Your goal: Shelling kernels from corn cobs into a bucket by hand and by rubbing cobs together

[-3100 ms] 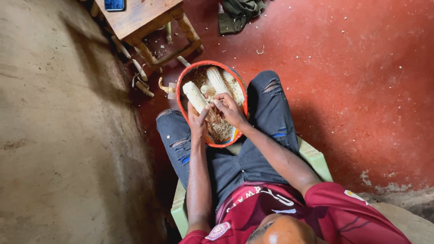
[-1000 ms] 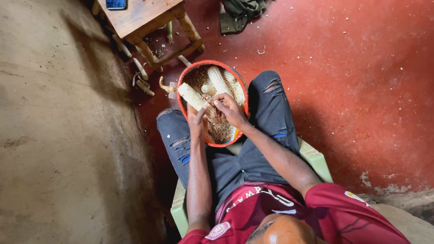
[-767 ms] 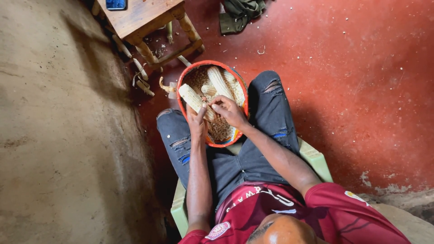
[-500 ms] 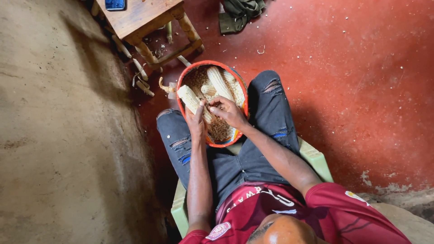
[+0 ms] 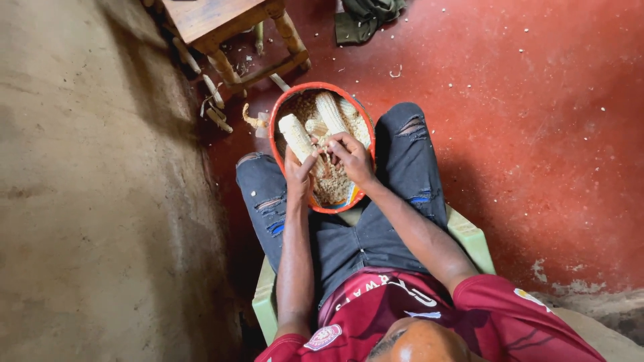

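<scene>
1. Two big surfaces: red floor (image 5: 537,134) on my right, bare tan earth wall or ground (image 5: 94,201) on my left. Pale specks scattered over the red.
2. Green plastic seat (image 5: 469,234) under me; corners show beside my legs.
3. Wooden stool (image 5: 215,20) at top, just beyond the basin, legs and rung in view. Bare cobs (image 5: 213,90) lie against its near leg, by the earth edge.
4. Dark green cloth (image 5: 365,17) bunched on the floor at the top edge, well apart from the basin.
5. Labels: round red-and-white badge (image 5: 324,337) on the left chest of my red shirt, white print across the front. No packages or signs that I can see.
6. Round basin (image 5: 275,137), orange-red rim, sits between my knees on the seat edge. Inside: loose pale kernels, plus whole cobs (image 5: 332,110) lying along the far side.
7. Both forearms run straight down from the shoulders into the basin and meet over its middle.
8. Left hand (image 5: 298,177): fingers wrapped tight round the lower end of a maize cob (image 5: 295,134), thumb up along it. Cob tilts up and left, its top end close to the basin's left rim.
9. Right hand (image 5: 352,157): curled, fingertips and thumb pressed onto the same cob just beside my left thumb. It pinches at the kernels; can't tell whether any are held.
</scene>
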